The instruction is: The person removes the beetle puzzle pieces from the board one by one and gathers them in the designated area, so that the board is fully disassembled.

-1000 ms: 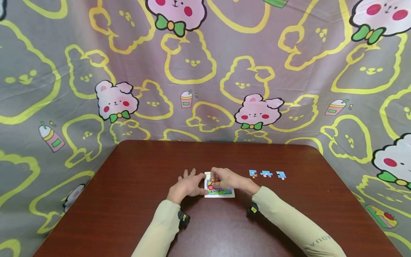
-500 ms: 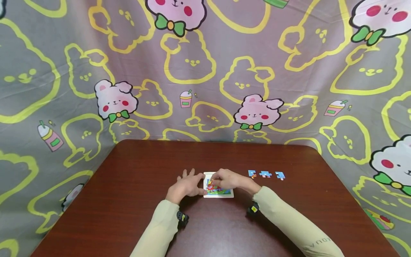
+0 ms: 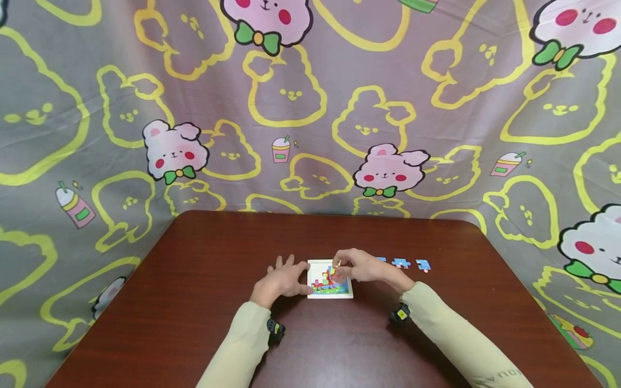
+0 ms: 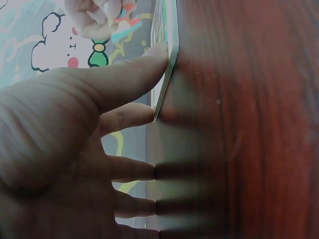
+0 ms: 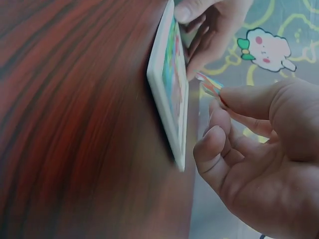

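My left hand [image 3: 281, 280] rests at the left side of a white-framed jigsaw puzzle [image 3: 331, 296], fingers spread and nearly straight. In the left wrist view the thumb lies on the puzzle's rim and the index fingertip touches its edge; the other fingertips reach down to the table. Above the right part of the puzzle, my right hand [image 3: 365, 267] pinches a small colourful puzzle piece [image 5: 210, 84] between thumb and fingers, tilted and apart from the board. Inside the frame, joined pieces form a red and green picture low and right; bare white backing shows at upper left.
Right of the puzzle, loose blue pieces lie in a row: one at the right [image 3: 423, 264], one in the middle [image 3: 400, 263], and one partly hidden by my right hand [image 3: 380, 259]. A patterned curtain [image 3: 310, 178] hangs behind the brown table [image 3: 218, 242].
My right hand has lifted off the puzzle and shifted right, with a piece now between its fingers. More white backing shows. My left hand has stayed in place.
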`<state>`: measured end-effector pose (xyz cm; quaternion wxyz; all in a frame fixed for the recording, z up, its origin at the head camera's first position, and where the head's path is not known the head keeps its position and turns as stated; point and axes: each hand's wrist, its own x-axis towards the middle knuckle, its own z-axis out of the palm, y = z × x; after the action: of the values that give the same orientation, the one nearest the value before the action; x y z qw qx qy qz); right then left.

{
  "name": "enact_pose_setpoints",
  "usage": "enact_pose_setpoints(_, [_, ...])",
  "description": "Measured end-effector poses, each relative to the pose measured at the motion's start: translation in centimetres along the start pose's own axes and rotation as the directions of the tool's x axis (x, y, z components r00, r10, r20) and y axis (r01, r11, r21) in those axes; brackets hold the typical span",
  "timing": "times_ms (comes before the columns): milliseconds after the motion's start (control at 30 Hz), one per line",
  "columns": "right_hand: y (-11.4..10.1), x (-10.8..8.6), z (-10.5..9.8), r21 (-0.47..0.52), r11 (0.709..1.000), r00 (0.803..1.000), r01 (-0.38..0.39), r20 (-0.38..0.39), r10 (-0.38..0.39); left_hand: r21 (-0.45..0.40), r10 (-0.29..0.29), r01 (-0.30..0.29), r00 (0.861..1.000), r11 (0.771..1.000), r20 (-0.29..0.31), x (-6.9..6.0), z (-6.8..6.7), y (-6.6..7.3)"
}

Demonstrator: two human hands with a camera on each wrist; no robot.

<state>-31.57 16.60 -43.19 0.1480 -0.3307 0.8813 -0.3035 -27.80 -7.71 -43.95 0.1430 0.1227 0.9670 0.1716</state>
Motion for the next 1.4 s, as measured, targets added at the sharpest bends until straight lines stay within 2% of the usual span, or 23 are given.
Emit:
enact_pose_setpoints(300, [2.0, -2.2, -2.0, 0.018, 0.999, 0.998, -0.050, 0.036, 0.049, -0.011, 0.013, -0.013, 1.000, 1.000, -0.010, -0.1, 0.2, -0.2])
enact_pose_setpoints(667, [5.1, -4.2, -3.9, 0.009, 0.995, 0.995, -0.103, 0.018, 0.103, -0.009, 0.012, -0.012, 1.000, 1.000, -0.008, -0.2, 0.1, -0.2])
enact_pose_setpoints(1033, [6.4, -5.6, -5.5, -0.018, 0.989, 0.986, -0.148, 0.072, 0.149, -0.015, 0.020, -0.020, 1.000, 1.000, -0.011, -0.3, 0.0, -0.1])
enact_pose_setpoints(1400, [7.3, -5.9, -5.7, 0.070, 0.962, 0.957, -0.263, 0.148, 0.251, -0.022, 0.029, -0.029, 1.000, 0.999, -0.009, -0.4, 0.1, -0.3])
